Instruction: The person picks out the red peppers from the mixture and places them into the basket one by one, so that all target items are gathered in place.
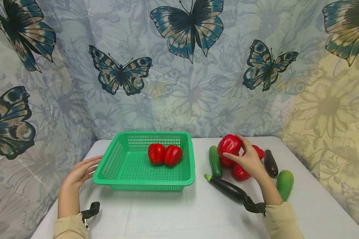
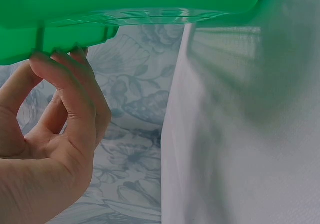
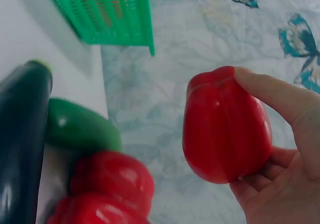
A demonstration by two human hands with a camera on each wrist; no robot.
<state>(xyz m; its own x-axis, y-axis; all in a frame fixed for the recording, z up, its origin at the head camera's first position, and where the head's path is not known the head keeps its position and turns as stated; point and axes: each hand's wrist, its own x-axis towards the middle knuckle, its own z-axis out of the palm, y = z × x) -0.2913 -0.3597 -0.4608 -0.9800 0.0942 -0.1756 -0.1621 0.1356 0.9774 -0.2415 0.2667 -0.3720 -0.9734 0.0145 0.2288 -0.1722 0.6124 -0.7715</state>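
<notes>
Left hand (image 1: 80,172): fingers (image 2: 75,99) extended, slightly bent, forearm (image 1: 68,200) pointing forward. Right hand (image 1: 251,161): raised, thumb (image 3: 274,92) opposing curled fingers, forearm (image 1: 269,189) angled inward.

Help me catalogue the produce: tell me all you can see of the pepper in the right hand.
The pepper is bright red, plump and glossy, with rounded lobes and shallow grooves; its smooth skin looks almost plastic, and no damage shows. The right hand grips it between thumb and fingers, clear of the other peppers and right of the basket. Its stem cannot be seen.
</notes>
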